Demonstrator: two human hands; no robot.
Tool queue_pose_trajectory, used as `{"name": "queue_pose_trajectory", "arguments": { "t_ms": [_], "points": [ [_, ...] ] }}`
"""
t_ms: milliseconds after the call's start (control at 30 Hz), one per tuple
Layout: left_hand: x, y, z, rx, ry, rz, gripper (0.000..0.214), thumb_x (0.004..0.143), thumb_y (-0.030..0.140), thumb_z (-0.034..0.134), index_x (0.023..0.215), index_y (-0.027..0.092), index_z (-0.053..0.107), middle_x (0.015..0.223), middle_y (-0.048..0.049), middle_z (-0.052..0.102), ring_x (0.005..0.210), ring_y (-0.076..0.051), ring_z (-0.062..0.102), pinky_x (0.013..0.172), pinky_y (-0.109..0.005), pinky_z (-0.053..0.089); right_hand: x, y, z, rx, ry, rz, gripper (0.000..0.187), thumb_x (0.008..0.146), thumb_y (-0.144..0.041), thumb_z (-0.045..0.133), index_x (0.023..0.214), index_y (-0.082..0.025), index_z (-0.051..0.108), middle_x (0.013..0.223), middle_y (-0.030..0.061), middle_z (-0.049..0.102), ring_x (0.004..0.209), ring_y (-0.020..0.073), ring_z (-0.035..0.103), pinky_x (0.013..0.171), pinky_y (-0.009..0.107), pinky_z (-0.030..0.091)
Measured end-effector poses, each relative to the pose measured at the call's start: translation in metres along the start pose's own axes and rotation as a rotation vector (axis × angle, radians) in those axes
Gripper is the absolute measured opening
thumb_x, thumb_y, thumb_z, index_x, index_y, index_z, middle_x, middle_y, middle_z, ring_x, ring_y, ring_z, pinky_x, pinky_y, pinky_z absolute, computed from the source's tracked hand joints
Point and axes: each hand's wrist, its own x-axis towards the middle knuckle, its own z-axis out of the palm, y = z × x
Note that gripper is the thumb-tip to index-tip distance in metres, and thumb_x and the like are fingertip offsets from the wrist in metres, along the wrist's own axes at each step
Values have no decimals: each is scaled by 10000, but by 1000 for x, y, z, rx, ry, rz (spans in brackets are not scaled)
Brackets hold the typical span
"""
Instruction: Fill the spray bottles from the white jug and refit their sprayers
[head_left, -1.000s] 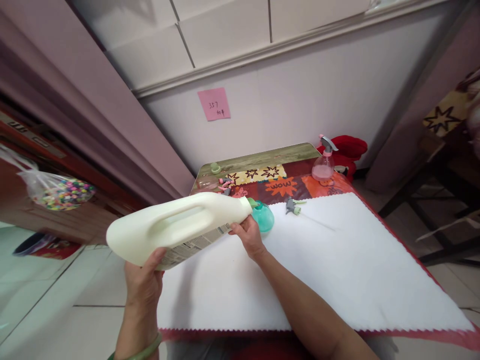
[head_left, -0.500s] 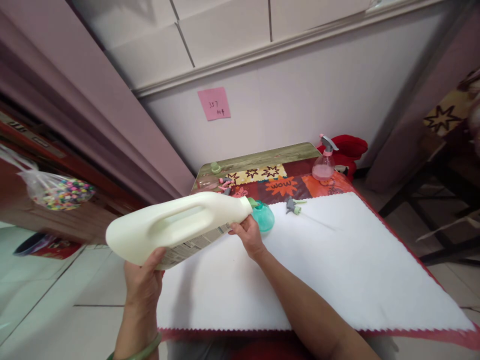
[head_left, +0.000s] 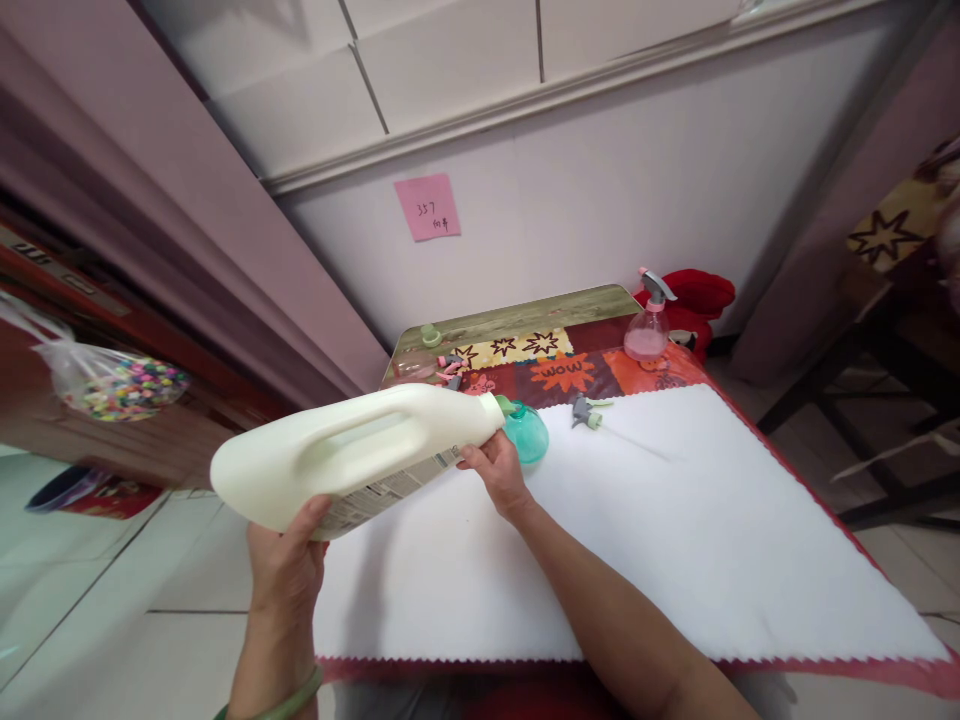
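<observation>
A large cream detergent jug [head_left: 360, 440] with a moulded handle lies tilted in the air, its green spout at the mouth of a teal spray bottle [head_left: 529, 435]. My left hand [head_left: 292, 540] is closed round the jug's lower end, thumb on the label. Near its neck, my right hand [head_left: 495, 470] grips the jug from below. The teal bottle stands on the white cloth without its sprayer. To its right lies a grey and green spray head [head_left: 589, 413] with a thin tube. Whether liquid flows is hidden at the spout.
A pink spray bottle [head_left: 646, 335] stands at the far right of the table. At the back left are a green cap [head_left: 431, 336] and another spray bottle [head_left: 416, 368] lying on its side. A bag of colourful beads [head_left: 135, 388] hangs at the left.
</observation>
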Motion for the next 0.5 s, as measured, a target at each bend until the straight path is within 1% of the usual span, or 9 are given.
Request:
{"name": "queue_pose_trajectory", "arguments": {
  "t_ms": [233,367,500],
  "points": [
    [-3,3,3,19,5,7,600,567,368,959,1105,191,763,1161,-92,792,1187,-310,708,1059,-396,582,0,0,0,-2,-2,-3,586,742,-538,892,1162,-206,654,1079,77,783,914,237,738,712,365,679],
    [-5,4,2,19,4,-5,560,600,355,955,1100,191,764,1158,-85,793,1185,-293,708,1036,-374,591,1,1,0,7,-4,-5,599,737,-536,897,1170,-203,650,1074,78,781,894,227,731,702,354,670],
    [-3,2,1,-1,8,4,568,578,347,972,1083,184,769,1159,-88,793,1185,-284,703,1028,-348,589,1,1,0,15,-5,1,598,739,-531,898,1173,-205,648,1079,73,777,884,207,720,695,329,655]
  ]
}}
